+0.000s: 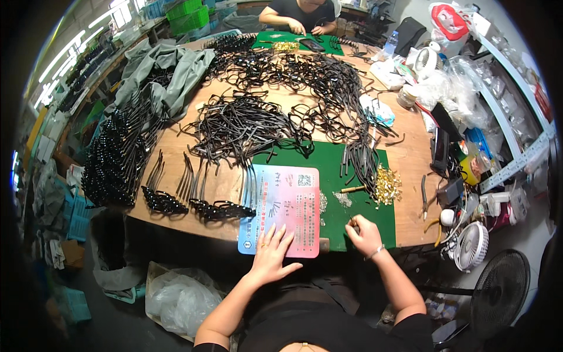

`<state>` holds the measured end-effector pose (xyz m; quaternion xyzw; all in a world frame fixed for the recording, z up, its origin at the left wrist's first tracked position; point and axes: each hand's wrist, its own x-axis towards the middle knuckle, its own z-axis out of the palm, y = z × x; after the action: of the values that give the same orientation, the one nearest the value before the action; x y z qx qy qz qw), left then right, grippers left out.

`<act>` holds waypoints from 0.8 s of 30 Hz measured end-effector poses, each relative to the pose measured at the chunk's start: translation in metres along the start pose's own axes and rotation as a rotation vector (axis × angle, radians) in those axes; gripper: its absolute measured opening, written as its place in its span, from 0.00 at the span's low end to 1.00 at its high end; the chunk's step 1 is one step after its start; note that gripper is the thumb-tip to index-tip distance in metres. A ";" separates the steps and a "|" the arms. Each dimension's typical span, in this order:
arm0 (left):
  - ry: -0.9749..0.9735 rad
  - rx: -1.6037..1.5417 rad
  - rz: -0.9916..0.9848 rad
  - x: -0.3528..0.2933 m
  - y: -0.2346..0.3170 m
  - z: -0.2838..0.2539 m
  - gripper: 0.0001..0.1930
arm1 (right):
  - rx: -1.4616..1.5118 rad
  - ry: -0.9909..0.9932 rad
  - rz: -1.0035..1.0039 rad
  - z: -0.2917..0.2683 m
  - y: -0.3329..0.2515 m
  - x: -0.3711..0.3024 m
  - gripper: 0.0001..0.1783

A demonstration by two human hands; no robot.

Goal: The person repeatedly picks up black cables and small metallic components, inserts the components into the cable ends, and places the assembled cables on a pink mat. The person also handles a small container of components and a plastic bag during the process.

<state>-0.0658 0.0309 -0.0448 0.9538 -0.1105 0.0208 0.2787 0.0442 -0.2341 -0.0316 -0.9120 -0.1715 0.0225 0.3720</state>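
1. Pressing lightly w/ spread fingers, L hand (272, 249) lies on the pink-and-blue card (308, 205), lower centre of frame. Prob. steadying it: flat, even pressure is best, so it doesn't skid or crease.
2. R hand (365, 234), lower centre-right, is curled w/ thumb nr index; smth small & dark seems to show at the tips. Can't tell what it is, or whether it's gripped.
3. Pose: L palm down, fingers pointing up-frame, thumb out to the right past the card's bottom edge; forearm slants in from bottom, left of centre. R forearm comes from lower right, bent inward, bracelet (373, 253) at wrist.
4. For fine work, rest R hand's heel on the green mat (334, 232) & move fingers only.
5. Just up-frame of R hand: tiny clear bits (343, 199) on the mat, w/ more beside the card's right edge. Pick singly; don't let the card slide into them.
6. Farther up-right: gold-coloured pieces (388, 185) at mat's edge. Avoid mixing lots.
7. Outermost, upper centre: tangled black eyeglass frames (240, 126). Likely to snag, so lift one at a time.
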 end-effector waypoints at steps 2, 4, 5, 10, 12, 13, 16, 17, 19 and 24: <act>0.080 -0.295 0.078 0.021 -0.014 -0.029 0.26 | 0.036 0.068 0.004 0.000 0.001 -0.003 0.07; 0.181 -0.458 -0.022 0.087 -0.015 -0.080 0.11 | 0.075 0.070 0.117 -0.008 0.006 -0.004 0.07; 0.263 -0.240 0.086 0.128 -0.044 -0.095 0.06 | 0.120 0.032 0.157 -0.012 -0.001 -0.002 0.07; 0.222 0.602 -0.398 0.241 -0.174 -0.091 0.13 | 0.220 0.006 0.039 -0.005 -0.009 0.002 0.07; 0.208 0.533 -0.435 0.257 -0.170 -0.072 0.12 | 0.249 0.054 0.081 -0.006 -0.001 -0.004 0.07; 0.208 0.522 -0.381 0.258 -0.164 -0.068 0.11 | 0.259 0.065 0.114 -0.007 0.003 -0.004 0.07; 0.423 0.383 -0.080 0.267 -0.136 -0.077 0.08 | 0.282 0.076 0.142 -0.009 0.006 0.001 0.08; 0.451 0.340 -0.038 0.270 -0.128 -0.087 0.07 | 0.283 0.078 0.115 -0.006 0.006 0.002 0.08; 0.694 0.280 0.068 0.272 -0.116 -0.109 0.06 | 0.298 0.067 0.169 -0.008 0.004 0.003 0.08; 0.712 -0.121 -0.746 0.264 -0.238 -0.185 0.16 | 0.266 0.141 0.216 -0.006 0.010 0.001 0.07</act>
<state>0.2485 0.2726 0.0123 0.8443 0.3377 0.2370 0.3421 0.0490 -0.2444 -0.0342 -0.8672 -0.0415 0.0208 0.4958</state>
